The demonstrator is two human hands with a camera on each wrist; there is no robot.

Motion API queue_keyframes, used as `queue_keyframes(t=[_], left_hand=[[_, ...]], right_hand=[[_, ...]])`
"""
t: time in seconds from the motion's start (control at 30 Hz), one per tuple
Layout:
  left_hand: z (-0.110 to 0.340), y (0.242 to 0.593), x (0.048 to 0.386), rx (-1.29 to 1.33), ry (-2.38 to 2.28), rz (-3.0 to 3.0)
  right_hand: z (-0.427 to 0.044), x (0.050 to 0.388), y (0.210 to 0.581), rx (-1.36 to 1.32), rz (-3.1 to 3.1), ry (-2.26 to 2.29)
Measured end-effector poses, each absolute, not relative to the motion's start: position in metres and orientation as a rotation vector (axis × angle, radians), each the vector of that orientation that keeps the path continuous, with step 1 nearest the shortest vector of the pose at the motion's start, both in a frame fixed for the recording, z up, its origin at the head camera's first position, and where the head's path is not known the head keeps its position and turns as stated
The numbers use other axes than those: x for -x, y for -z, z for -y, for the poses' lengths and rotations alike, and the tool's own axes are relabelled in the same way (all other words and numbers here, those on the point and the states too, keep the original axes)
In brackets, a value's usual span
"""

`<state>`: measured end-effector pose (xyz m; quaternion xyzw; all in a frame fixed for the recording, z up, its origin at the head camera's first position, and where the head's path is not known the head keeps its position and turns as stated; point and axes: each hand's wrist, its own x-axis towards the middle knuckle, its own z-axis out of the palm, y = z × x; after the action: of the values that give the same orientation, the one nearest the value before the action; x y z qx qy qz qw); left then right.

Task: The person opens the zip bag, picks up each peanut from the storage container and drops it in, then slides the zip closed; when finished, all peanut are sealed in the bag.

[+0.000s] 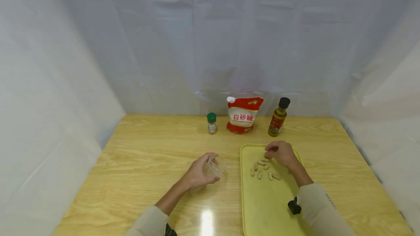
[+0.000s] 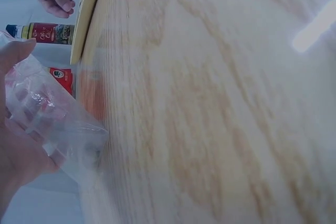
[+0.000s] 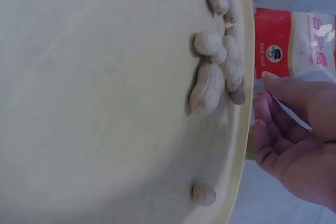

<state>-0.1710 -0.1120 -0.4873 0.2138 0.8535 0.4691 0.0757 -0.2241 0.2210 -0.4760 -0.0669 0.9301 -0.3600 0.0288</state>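
My left hand [image 1: 199, 173] grips a clear plastic container [image 1: 216, 166] over the table, left of the yellow tray [image 1: 262, 207]. Its mouth is tilted to the right; in the left wrist view the transparent container [image 2: 52, 108] shows between thumb and fingers. Several unshelled peanuts [image 1: 260, 174] lie scattered on the tray's far half. Above them, near the tray's far edge, is my right hand [image 1: 281, 153], its fingers loosely bent beside a peanut [image 1: 266, 159]. In the right wrist view no object shows between that hand's [image 3: 299, 135] thumb and fingers, and peanuts [image 3: 206, 88] lie beyond them.
Along the back of the wooden table [image 1: 147, 148] stand a green-capped shaker jar [image 1: 212, 124], a red and white sugar bag [image 1: 243, 115] and a dark-capped oil bottle [image 1: 277, 119]. White sheeting [image 1: 210, 46] encloses the back and sides.
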Motion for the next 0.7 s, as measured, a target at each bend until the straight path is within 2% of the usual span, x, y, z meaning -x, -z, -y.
queue_keyframes(t=[0.7], left_hand=[[0.1127,0.4889,0.1709,-0.624,-1.405,-2.563]], right_hand=[[-0.2254,0.2188,0.482,0.231,-2.904,0.998]])
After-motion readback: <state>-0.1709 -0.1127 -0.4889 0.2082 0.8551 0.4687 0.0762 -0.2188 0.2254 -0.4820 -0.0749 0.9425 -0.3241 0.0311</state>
